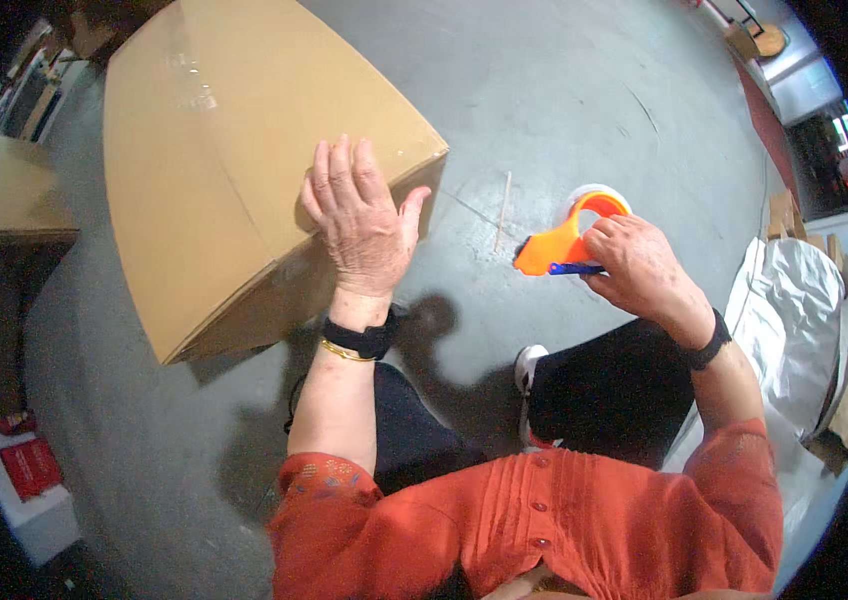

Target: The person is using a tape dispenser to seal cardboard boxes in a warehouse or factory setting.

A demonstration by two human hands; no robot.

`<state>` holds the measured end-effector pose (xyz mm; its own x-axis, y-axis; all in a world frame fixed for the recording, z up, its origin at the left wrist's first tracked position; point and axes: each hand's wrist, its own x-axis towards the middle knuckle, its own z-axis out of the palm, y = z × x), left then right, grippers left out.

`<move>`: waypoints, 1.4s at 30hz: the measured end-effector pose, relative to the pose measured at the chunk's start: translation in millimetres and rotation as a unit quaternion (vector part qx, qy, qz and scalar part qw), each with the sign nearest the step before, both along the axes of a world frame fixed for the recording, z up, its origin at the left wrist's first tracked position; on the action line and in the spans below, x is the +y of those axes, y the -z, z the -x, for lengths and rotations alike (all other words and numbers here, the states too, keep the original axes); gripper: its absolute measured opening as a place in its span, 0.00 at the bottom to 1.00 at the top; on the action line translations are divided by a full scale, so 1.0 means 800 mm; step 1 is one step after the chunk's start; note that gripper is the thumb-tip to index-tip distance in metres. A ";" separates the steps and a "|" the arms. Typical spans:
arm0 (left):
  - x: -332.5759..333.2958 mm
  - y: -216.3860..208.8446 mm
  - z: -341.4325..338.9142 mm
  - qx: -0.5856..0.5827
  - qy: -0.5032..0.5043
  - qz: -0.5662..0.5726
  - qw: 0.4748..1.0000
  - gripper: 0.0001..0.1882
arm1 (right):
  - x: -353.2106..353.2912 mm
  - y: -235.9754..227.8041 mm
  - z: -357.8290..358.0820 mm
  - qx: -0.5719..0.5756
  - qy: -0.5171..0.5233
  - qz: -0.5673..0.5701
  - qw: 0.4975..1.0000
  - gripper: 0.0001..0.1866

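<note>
Right grip [634, 262] curled tight round orange tape dispenser [547, 252], 2 o'clock | left grip [359, 220] spread flat, empty, on cardboard box [214, 150], 10 o'clock | judged: dispenser light, rigid, take at rear; box stiff, slightly slippery, corners crushable, take under opposite bottom edges

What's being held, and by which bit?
The right hand grips an orange tape dispenser by its side, near the roll; a slim blue thing pokes out too. The left hand, open on the cardboard box, grips nothing.
</note>
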<state>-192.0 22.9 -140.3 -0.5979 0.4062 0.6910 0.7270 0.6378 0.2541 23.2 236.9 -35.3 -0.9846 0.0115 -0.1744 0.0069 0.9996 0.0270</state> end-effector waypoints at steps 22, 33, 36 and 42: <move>-0.037 -0.022 -0.011 -0.031 -0.040 0.097 0.994 0.56 | -0.033 -0.045 0.002 0.016 0.009 0.012 1.000 0.14; -0.057 -0.005 -0.010 0.042 0.071 0.039 0.996 0.39 | -0.035 -0.041 0.005 0.016 0.043 0.020 0.999 0.15; -0.056 -0.008 -0.001 0.013 0.040 0.022 0.999 0.39 | -0.034 -0.039 0.003 0.026 0.047 0.028 0.998 0.15; -0.051 -0.006 0.009 0.005 0.001 0.095 0.995 0.42 | -0.035 -0.041 0.003 0.017 0.040 0.042 0.998 0.15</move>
